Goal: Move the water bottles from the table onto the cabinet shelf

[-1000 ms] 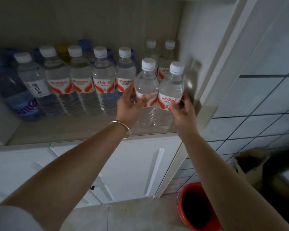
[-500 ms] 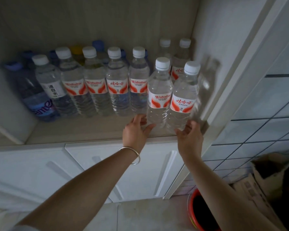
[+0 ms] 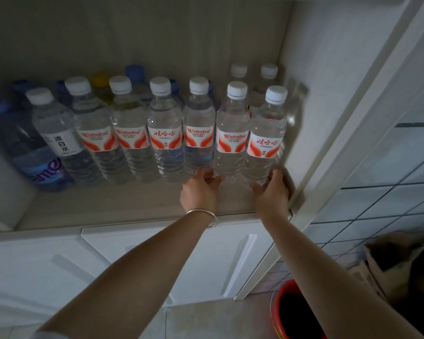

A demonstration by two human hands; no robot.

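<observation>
Two clear water bottles with white caps and red-and-white labels stand upright side by side at the right end of the cabinet shelf (image 3: 123, 204). My left hand (image 3: 201, 189) cups the base of the left bottle (image 3: 231, 133), thumb and fingers curled round it. In the same way my right hand (image 3: 272, 192) holds the base of the right bottle (image 3: 267, 133), close to the cabinet's side wall. Both bottles stand in line with the front row of several similar bottles (image 3: 165, 128). The table is out of view.
More bottles with blue, yellow and white caps fill the back row, and a big blue-labelled one (image 3: 34, 162) stands far left. White cabinet doors (image 3: 230, 260) sit below the shelf. A red bucket (image 3: 279, 311) and a cardboard box (image 3: 387, 270) are on the floor, right.
Both hands slid down from the labels to the bases of the two bottles. The bottles now stand farther back on the shelf, level with the front row.
</observation>
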